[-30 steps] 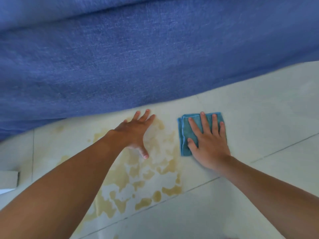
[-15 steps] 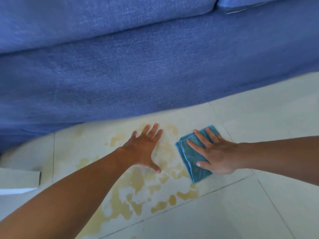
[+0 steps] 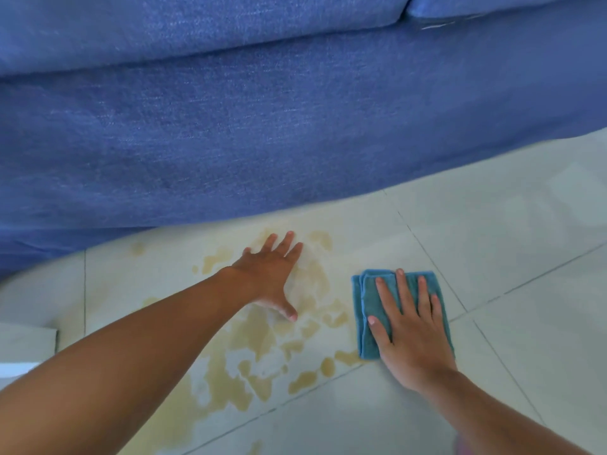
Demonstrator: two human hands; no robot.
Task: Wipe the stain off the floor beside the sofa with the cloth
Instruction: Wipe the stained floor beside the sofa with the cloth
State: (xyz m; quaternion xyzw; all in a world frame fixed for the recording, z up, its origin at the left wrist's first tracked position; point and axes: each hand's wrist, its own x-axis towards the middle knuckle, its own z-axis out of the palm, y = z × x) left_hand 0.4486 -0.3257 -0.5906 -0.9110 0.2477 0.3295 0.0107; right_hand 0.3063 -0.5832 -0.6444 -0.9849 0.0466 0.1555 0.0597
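The right hand (image 3: 414,336) presses flat, fingers spread, on the folded blue microfibre cloth (image 3: 371,310) just right of the yellowish stain (image 3: 249,349), ready to wipe.

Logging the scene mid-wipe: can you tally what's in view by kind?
Hands: 2, left flat on the floor, right flat on the cloth
Cloth: 1, blue, folded
Stain: 1, yellowish, patchy
Sofa: 1, blue
White object at the left edge: 1, unclear what
Total: 6
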